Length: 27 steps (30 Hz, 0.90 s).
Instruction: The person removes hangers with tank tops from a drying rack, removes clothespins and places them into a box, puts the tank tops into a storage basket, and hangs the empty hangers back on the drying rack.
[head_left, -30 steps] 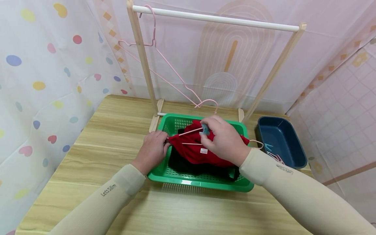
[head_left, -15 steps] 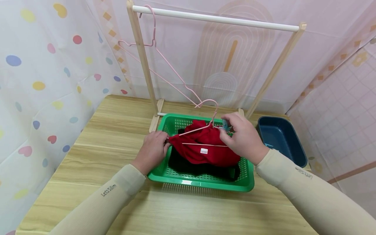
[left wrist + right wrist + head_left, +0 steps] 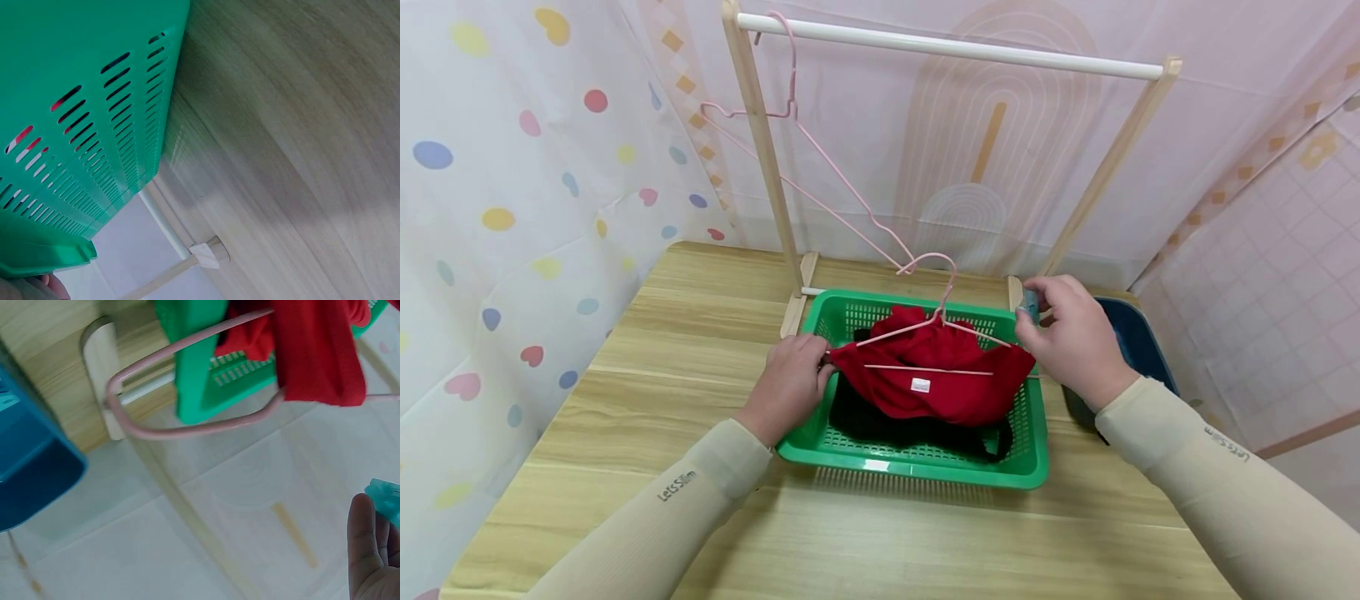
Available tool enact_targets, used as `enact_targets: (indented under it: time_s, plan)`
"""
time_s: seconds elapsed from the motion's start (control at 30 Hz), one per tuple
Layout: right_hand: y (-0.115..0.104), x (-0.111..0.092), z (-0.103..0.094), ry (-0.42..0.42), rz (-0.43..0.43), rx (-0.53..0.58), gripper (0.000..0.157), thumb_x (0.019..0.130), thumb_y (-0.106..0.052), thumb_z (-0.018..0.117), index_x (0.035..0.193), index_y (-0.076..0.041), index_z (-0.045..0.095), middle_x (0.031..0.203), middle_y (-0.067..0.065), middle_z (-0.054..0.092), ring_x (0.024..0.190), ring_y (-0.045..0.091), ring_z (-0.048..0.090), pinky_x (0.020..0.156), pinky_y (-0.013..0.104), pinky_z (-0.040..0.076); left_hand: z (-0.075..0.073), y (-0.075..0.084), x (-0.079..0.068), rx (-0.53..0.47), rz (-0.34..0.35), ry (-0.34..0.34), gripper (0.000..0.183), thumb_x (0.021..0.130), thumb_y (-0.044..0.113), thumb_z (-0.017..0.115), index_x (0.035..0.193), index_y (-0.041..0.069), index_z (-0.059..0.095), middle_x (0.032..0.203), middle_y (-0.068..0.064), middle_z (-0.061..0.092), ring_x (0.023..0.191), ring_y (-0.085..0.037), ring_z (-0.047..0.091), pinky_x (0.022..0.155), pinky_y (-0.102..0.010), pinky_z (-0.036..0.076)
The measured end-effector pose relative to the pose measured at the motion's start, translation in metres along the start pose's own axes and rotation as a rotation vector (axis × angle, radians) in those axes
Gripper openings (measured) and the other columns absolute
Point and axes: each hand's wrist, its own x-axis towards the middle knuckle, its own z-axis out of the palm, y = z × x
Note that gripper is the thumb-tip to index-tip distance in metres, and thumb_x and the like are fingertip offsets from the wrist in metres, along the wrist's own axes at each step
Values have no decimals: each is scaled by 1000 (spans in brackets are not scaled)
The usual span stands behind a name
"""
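Observation:
In the head view, a red garment (image 3: 958, 400) with a white label lies over a green basket (image 3: 910, 473), spread on a pink hanger (image 3: 898, 333). My left hand (image 3: 792, 385) pinches the garment's left corner at the hanger's end, beside the basket's left rim; its fingertips are partly hidden. Between thumb and fingers of my right hand (image 3: 1075, 337) is a teal clothespin (image 3: 1028, 307), held just right of the garment's right corner. The right wrist view shows that clothespin (image 3: 382, 497) apart from the hanger's rounded end (image 3: 125, 394), which sticks out past the red cloth (image 3: 319, 353).
Black cloth (image 3: 917, 432) lies in the basket under the red garment. A navy bin (image 3: 1142, 333) stands at the right, partly behind my right hand. Behind the basket rises a wooden rack with a white rod (image 3: 955, 48); another pink hanger (image 3: 842, 179) hangs at its left end.
My right hand has moved right with the clothespin, from over the hanger's middle to beyond the garment's right corner, uncovering the hanger's right arm. The left hand keeps its place.

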Motion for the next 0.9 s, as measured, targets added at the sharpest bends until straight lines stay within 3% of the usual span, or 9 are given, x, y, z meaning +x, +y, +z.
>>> enact_targets:
  time_s: [0.27, 0.53, 0.9]
  plan:
    - [15, -1, -5, 5, 62, -62, 28, 96, -6, 66, 121, 6, 67, 99, 17, 63, 85, 28, 61, 73, 41, 53, -1, 0, 0, 2, 7, 5, 9, 100, 15, 70, 98, 8, 65, 93, -8, 68, 87, -26, 57, 82, -44, 46]
    - [31, -2, -11, -12, 139, -100, 29, 98, -10, 64, 123, 6, 67, 98, 18, 61, 89, 31, 55, 74, 45, 49, 0, 0, 0, 3, 4, 0, 9, 101, 16, 69, 99, 8, 65, 93, -7, 68, 87, -26, 56, 82, -44, 46]
    - [71, -5, -18, -50, 254, -136, 37, 101, -16, 61, 128, 10, 63, 98, 20, 56, 91, 34, 50, 76, 46, 43, 1, -1, 0, 4, 9, 12, 9, 101, 16, 70, 99, 8, 65, 94, -8, 68, 87, -26, 57, 82, -45, 46]
